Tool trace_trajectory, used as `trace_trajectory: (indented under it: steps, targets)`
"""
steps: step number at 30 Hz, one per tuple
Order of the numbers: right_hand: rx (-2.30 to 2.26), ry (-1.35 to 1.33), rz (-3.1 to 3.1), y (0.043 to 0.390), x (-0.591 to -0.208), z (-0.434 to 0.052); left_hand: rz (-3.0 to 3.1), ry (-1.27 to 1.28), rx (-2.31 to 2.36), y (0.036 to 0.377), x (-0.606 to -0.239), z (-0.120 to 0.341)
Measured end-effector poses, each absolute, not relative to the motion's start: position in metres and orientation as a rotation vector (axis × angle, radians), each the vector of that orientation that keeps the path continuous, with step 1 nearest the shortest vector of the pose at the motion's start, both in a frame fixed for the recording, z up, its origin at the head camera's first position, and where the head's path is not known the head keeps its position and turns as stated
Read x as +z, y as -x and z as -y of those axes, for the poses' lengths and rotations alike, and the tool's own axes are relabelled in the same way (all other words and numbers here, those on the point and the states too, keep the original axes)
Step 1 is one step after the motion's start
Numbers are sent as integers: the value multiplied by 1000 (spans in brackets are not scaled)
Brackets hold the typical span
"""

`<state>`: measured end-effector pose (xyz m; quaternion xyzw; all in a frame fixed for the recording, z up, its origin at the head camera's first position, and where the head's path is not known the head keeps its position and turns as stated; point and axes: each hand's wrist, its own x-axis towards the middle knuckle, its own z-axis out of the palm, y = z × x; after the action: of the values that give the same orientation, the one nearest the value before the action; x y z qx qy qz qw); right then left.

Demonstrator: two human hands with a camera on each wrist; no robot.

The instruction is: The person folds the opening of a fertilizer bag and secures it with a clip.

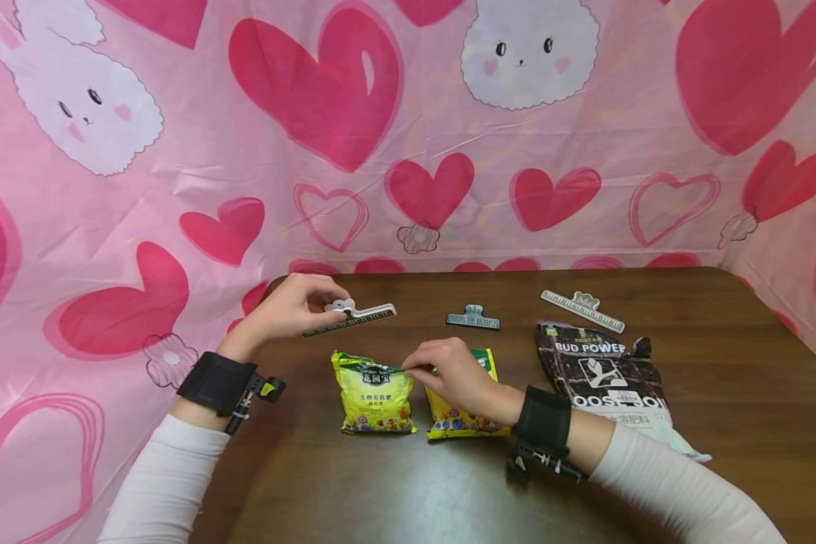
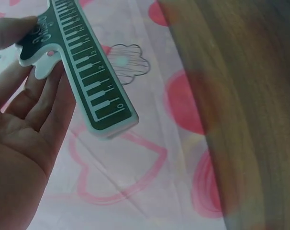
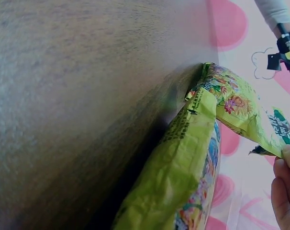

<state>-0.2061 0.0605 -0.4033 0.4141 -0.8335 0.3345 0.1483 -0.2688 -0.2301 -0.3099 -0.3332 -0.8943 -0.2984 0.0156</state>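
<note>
My left hand (image 1: 291, 308) pinches the handle of a long bag clip (image 1: 363, 317), holding it above the table's left side. In the left wrist view the clip (image 2: 90, 72) shows a dark face with white piano keys and ruler numbers, thumb on its handle. My right hand (image 1: 454, 374) pinches the top right corner of the left yellow fertilizer bag (image 1: 377, 404). In the right wrist view that bag (image 3: 238, 108) stretches toward the fingertips. A second yellow bag (image 1: 459, 425) stands just right of it, partly hidden behind the right hand.
A dark clip (image 1: 474, 319) lies at the back middle of the brown table (image 1: 353, 491), and a white clip (image 1: 582, 311) at the back right. A larger black and white "BUD POWER" bag (image 1: 601, 370) lies beside the right forearm. A pink heart-patterned cloth (image 1: 353, 227) hangs behind.
</note>
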Motion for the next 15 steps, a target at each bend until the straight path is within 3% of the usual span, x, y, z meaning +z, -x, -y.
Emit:
trace_trajectory:
  steps: [15]
  targets:
    - [974, -1182, 2409, 205, -403, -61, 2846, 1223, -876, 255, -293, 233]
